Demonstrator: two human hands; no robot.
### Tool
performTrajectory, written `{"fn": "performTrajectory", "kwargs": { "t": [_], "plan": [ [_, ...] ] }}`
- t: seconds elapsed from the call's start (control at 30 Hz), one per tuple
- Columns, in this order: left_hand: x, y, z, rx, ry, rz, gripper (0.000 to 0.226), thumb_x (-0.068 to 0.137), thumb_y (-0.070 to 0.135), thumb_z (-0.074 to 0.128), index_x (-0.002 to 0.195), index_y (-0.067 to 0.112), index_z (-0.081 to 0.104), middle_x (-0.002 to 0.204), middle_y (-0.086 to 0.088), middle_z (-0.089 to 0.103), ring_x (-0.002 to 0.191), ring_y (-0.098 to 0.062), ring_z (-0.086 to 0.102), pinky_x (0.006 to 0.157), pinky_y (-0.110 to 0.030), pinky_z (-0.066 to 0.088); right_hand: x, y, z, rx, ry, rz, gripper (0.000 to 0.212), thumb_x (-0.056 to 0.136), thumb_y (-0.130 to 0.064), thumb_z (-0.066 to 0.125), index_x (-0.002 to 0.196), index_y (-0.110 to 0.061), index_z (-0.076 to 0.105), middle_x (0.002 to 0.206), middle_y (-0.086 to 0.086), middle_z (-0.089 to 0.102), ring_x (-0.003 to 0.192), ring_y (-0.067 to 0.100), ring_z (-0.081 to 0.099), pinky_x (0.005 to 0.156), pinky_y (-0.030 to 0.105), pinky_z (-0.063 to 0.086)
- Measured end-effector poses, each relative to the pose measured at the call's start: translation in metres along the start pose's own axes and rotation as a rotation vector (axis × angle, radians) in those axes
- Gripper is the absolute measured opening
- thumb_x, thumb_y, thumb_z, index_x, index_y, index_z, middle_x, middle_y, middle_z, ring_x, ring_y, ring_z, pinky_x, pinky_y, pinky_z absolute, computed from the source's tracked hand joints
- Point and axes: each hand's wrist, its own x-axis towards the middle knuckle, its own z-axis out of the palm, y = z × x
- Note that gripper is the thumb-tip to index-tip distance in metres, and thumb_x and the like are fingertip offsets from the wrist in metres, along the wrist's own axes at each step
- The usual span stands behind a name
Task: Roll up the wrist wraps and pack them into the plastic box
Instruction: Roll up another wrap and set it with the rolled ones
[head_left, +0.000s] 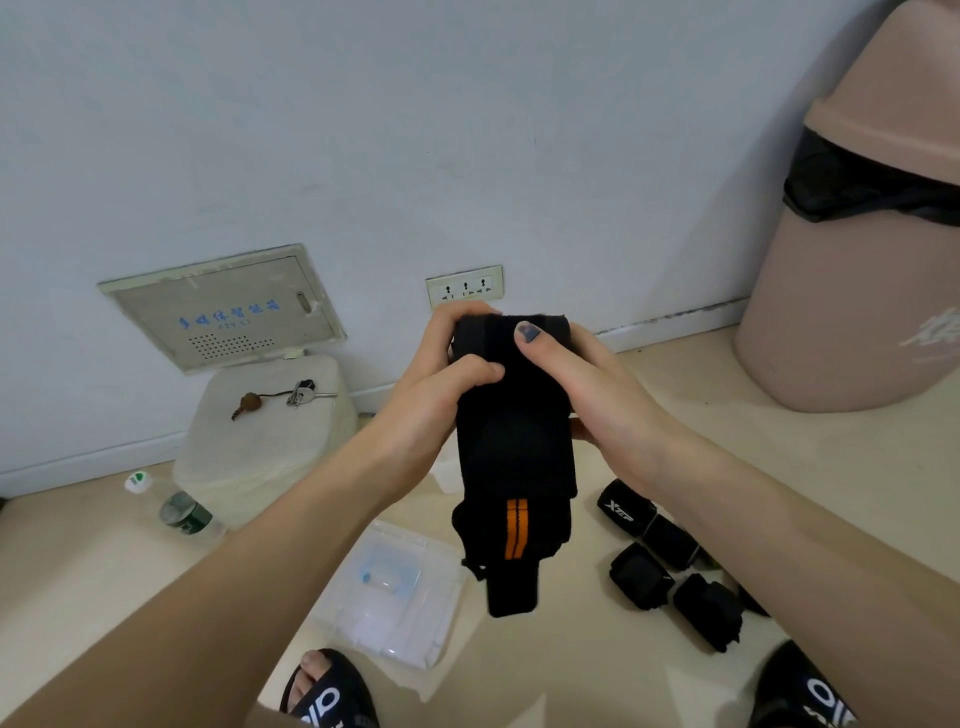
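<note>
I hold a black wrist wrap (514, 457) with an orange stripe up in front of me. Its top end is partly rolled and the rest hangs straight down. My left hand (441, 384) grips the roll from the left, thumb across the front. On the right side my right hand (582, 379) clamps it, thumb pressed on top of the roll. Below, a clear plastic box (395, 587) lies on the floor. Several rolled black wraps (660, 561) sit on the floor to its right.
A pink bin (857, 249) with a black liner stands at the right. A white stool (265, 431) carrying keys is at the left by the wall, a water bottle (176, 509) lying beside it. My feet in black slides (332, 696) are at the bottom edge.
</note>
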Motion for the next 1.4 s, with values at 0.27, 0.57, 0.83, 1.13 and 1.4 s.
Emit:
{"fn": "performTrajectory", "kwargs": {
  "t": [0.27,0.57,0.83,1.13,1.4],
  "plan": [
    [-0.001,-0.002,0.005,-0.04,-0.004,-0.187,0.058,0.086,0.062,0.057,0.136,0.033,0.05,0.131,0.008,0.069,0.118,-0.009,0.068,0.104,-0.042,0.052,-0.006,0.0,0.001,0.063,0.018,-0.099,0.023,0.096,-0.035,0.07,0.117,-0.027,0.065,0.106,-0.003,0.078,0.099,0.011,0.076,0.084,0.031,0.062],
    [-0.003,0.003,-0.001,0.106,0.064,-0.039,0.026,0.093,0.037,0.06,0.118,0.028,0.059,0.114,0.001,0.071,0.11,-0.013,0.069,0.095,-0.037,0.055,-0.006,-0.004,-0.003,0.072,-0.086,0.012,0.034,0.093,-0.045,0.07,0.123,-0.029,0.062,0.109,-0.004,0.077,0.098,0.014,0.076,0.076,0.031,0.062],
    [-0.004,0.003,0.0,0.171,0.023,-0.002,0.031,0.086,0.035,0.056,0.116,0.032,0.055,0.108,-0.003,0.066,0.096,-0.009,0.066,0.085,-0.037,0.053,-0.005,0.0,0.0,0.023,0.015,-0.08,0.028,0.093,-0.039,0.072,0.112,-0.019,0.064,0.087,-0.007,0.073,0.089,0.012,0.075,0.081,0.038,0.064],
    [0.0,-0.005,-0.001,0.027,-0.065,-0.242,0.082,0.077,0.084,0.05,0.142,0.035,0.051,0.138,0.007,0.065,0.126,-0.016,0.064,0.108,-0.051,0.048,-0.004,-0.005,-0.005,0.023,0.002,-0.185,0.022,0.092,-0.027,0.076,0.11,-0.022,0.064,0.094,-0.005,0.071,0.097,0.015,0.073,0.089,0.041,0.062],
    [-0.001,-0.003,0.0,0.053,-0.02,-0.234,0.079,0.076,0.078,0.057,0.138,0.03,0.056,0.129,0.0,0.071,0.118,-0.021,0.069,0.104,-0.053,0.052,-0.005,0.006,-0.003,-0.146,-0.028,-0.328,0.028,0.089,-0.017,0.079,0.11,-0.017,0.061,0.097,0.008,0.065,0.098,0.027,0.065,0.085,0.041,0.057]
  ]
}}
